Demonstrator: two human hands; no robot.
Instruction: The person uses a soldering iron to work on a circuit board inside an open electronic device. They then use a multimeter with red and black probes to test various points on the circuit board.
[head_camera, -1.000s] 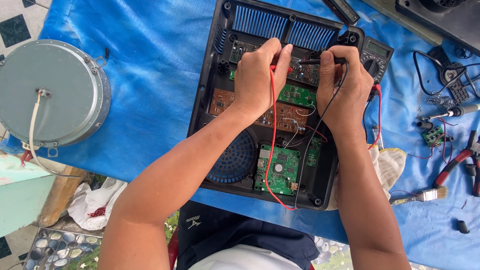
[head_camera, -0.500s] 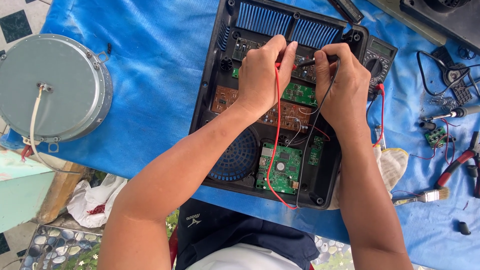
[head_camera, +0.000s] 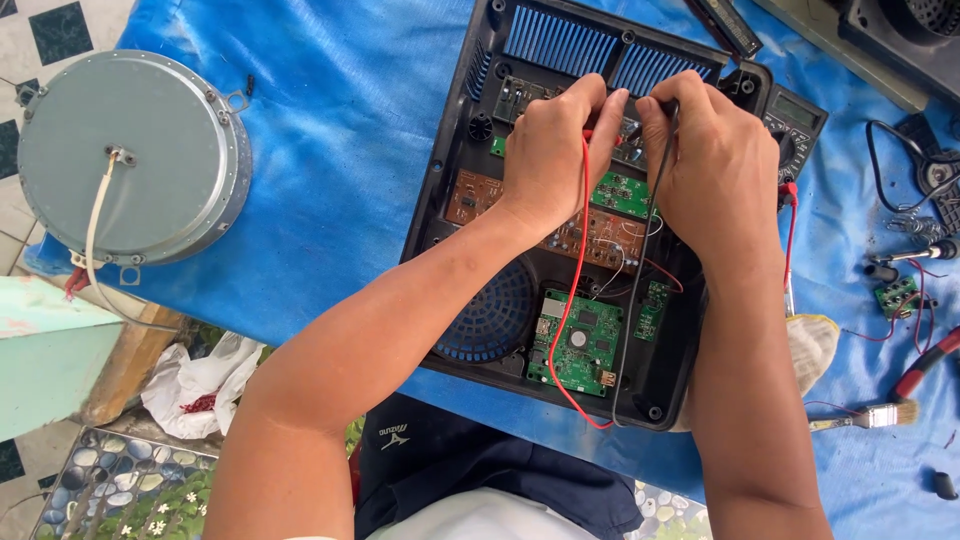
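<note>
I note one screen: a small grey rectangular meter display (head_camera: 797, 109), dark-framed, just right of my right hand (head_camera: 715, 165).

Both hands (head_camera: 640, 160) slightly farther up.

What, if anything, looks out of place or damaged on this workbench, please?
Nothing looks damaged. The black casing lies opened with its circuit boards bare, while the left hand and right hand press red and black probes into it. The round metal plate sits apart.
</note>
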